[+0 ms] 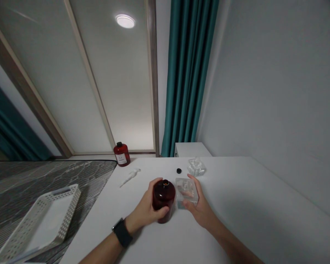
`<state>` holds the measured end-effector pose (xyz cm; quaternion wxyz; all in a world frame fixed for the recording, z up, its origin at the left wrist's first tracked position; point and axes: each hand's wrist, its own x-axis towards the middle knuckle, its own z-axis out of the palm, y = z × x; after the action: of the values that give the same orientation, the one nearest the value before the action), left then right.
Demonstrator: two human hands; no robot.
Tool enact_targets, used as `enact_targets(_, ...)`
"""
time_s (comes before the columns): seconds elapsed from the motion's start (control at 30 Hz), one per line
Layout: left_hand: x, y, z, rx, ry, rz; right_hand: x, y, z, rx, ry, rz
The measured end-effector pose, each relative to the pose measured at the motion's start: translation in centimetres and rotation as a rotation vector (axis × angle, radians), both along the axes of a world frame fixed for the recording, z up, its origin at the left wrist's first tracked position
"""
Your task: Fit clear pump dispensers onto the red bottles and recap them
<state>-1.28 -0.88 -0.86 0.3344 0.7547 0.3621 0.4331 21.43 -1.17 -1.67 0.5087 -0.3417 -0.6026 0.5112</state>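
Left hand gripping uncapped dark red bottle; right hand clasping clear square container beside it. You are likely lining up pour; next needs steady tilt.

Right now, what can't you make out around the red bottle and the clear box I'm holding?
- Head view: the label on the far red bottle is too small to read.
- The held red bottle is dark, so its fill level is hidden; the left hand covers its side.
- Contents of the clear box are blurred behind the right hand fingers.
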Motion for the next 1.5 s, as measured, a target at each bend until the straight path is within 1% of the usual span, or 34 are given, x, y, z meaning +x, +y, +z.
enact_targets(0.13,0.4,-0.2,-0.1,-0.046,-0.061,0.026,-0.4,-0.3,0.4,-0.068,0.069,0.053)
enact_targets(0.27,0.8,-0.4,-0.1,-0.091,-0.123,0.043,-0.7,-0.5,0.5,-0.145,0.127,0.045)
enact_targets(0.37,1.1,-0.4,0.0,-0.139,-0.196,0.04,-0.7,-0.4,0.4,-0.148,0.11,0.024)
enact_targets(0.47,1.0,-0.3,0.3,-0.158,-0.234,0.043,-0.5,-0.3,0.4,-0.105,0.06,-0.018)
enact_targets(0.53,0.6,-0.2,0.6,-0.152,-0.204,0.044,-0.3,-0.1,0.5,-0.06,0.008,-0.052)
enact_targets(0.6,0.0,-0.1,0.8,-0.117,-0.116,0.048,-0.1,0.0,0.8,-0.028,-0.056,-0.081)
enact_targets(0.7,-1.2,0.1,1.0,-0.016,0.048,0.064,0.3,0.0,1.4,-0.021,-0.143,-0.094)
enact_targets(0.83,-2.2,0.5,1.2,0.066,0.149,0.074,0.6,-0.1,1.6,-0.011,-0.216,-0.116)
enact_targets(1.03,-2.1,0.4,1.6,0.085,0.229,0.072,0.8,0.0,1.1,0.02,-0.247,-0.137)
enact_targets(1.13,-2.0,0.2,1.8,0.084,0.241,0.065,0.8,0.0,1.4,0.036,-0.28,-0.142)
enact_targets(1.3,-2.0,0.0,2.1,0.084,0.226,0.072,0.8,-0.4,2.4,0.158,-0.417,-0.205)
enact_targets(1.4,-1.9,0.1,2.1,0.098,0.227,0.069,0.6,-0.8,2.6,0.19,-0.436,-0.239)
enact_targets(1.5,-1.8,0.1,2.1,0.132,0.242,0.045,0.6,-1.3,2.5,0.22,-0.44,-0.241)
